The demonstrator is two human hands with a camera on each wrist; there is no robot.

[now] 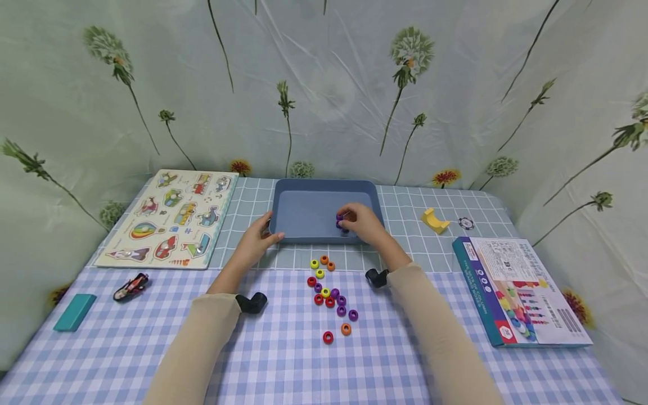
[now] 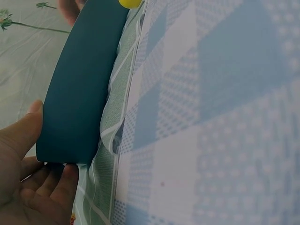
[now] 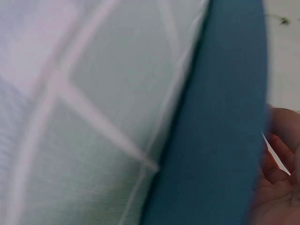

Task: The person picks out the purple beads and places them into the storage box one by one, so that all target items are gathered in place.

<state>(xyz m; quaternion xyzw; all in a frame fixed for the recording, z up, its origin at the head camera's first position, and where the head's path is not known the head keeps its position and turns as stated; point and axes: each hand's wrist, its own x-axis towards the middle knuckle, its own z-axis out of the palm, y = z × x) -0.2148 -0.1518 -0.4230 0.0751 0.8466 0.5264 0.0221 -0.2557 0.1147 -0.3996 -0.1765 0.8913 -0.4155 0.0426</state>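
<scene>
A blue-grey tray (image 1: 324, 240) lies at the far side of the table. My left hand (image 1: 255, 241) holds its front left corner, the thumb on the rim and the fingers bent around the side; the left wrist view shows this grip on the tray wall (image 2: 77, 93). Over the tray's right part, my right hand (image 1: 363, 223) pinches purple beads (image 1: 340, 217), close above the tray floor. From the right wrist, the tray wall (image 3: 215, 122) hides the beads, and only part of the hand (image 3: 281, 164) shows. Several purple, red, orange and yellow beads (image 1: 330, 302) lie loose before the tray.
A wooden picture puzzle board (image 1: 174, 219) lies left of the tray. A teal block (image 1: 75, 312) and a small dark figure (image 1: 130, 287) are nearer on the left. On the right are a yellow curved block (image 1: 435, 221), a round token (image 1: 466, 223) and a boxed bead set (image 1: 521, 292).
</scene>
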